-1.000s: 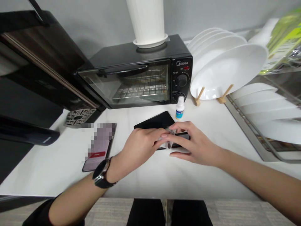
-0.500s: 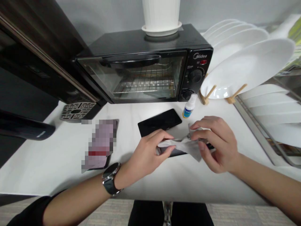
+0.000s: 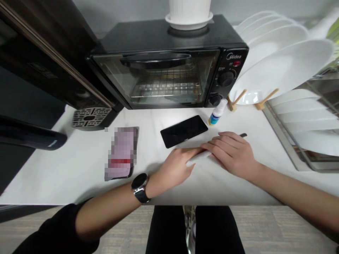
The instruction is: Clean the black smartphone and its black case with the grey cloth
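A whitish-grey cloth point(image 3: 200, 156) is bunched between my two hands, and most of it is hidden under them. My left hand point(image 3: 176, 173) has it between thumb and fingers, the fingertips reaching under my right hand. Curled over the cloth's other end, my right hand point(image 3: 231, 151) has its fingers close together. The dark tip point(image 3: 243, 135) of some object shows past the knuckles of that hand; the rest is covered. Just beyond the hands lies a black phone point(image 3: 184, 131), face up and slanted. A small white spray bottle point(image 3: 216, 113) with a blue and yellow label stands upright behind it.
A pixelated phone point(image 3: 122, 153) lies left on the white counter point(image 3: 148, 123). At the back stands a black toaster oven point(image 3: 156, 38) with a white pot point(image 3: 189, 10) on top. White plates point(image 3: 286, 70) stand in wooden holders at right, beside a dish rack point(image 3: 284, 137).
My hands have come closer together, and my right hand has turned from pinching the spread cloth to lying over it. The cloth is now bunched and largely covered. The view has shifted slightly.
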### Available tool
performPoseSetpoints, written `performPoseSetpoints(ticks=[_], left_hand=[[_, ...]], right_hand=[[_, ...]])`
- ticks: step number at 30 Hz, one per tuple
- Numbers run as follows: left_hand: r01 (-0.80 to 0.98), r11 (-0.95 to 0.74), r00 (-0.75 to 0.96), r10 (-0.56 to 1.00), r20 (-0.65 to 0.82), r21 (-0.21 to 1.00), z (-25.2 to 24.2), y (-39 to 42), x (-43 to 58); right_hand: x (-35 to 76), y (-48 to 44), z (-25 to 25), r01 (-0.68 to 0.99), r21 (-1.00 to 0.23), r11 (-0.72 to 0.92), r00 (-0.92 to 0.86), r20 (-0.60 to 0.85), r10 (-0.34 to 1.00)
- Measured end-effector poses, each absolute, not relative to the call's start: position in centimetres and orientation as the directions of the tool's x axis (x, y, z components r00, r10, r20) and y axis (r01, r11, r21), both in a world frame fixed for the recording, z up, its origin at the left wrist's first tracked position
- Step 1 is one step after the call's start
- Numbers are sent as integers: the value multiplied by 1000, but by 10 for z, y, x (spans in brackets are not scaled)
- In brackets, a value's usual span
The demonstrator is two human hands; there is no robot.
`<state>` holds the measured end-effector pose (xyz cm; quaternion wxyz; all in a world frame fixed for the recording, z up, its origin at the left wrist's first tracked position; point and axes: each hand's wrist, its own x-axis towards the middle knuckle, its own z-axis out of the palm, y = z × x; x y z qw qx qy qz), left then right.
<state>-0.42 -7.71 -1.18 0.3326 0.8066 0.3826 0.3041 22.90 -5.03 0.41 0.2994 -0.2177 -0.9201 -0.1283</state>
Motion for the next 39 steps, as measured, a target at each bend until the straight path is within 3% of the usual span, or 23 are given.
performPoseSetpoints(ticks=[8, 16, 22, 30, 36, 39], left_hand=[[437, -571, 536, 786, 308, 695, -19, -81, -15], [501, -594, 629, 750, 207, 629, -12, -77, -7], [496, -620, 587, 755, 292, 608, -17, -79, -3], [445, -597, 534, 775, 337, 668, -22, -79, -8], [523, -524, 510, 824, 246, 672, -14, -80, -6], [485, -485, 499, 837, 225, 727, -5, -79, -3]], right_hand=[[184, -72, 9, 473, 188, 861, -775, 553, 305], [281, -47, 0, 624, 224, 748, -732, 501, 461], [230, -64, 3, 619, -26, 785, -669, 507, 544], [171, -64, 6, 445, 10, 896, -744, 560, 364], [199, -43, 3, 461, 4, 887, -697, 620, 360], [205, -38, 5, 468, -105, 877, -635, 651, 417]])
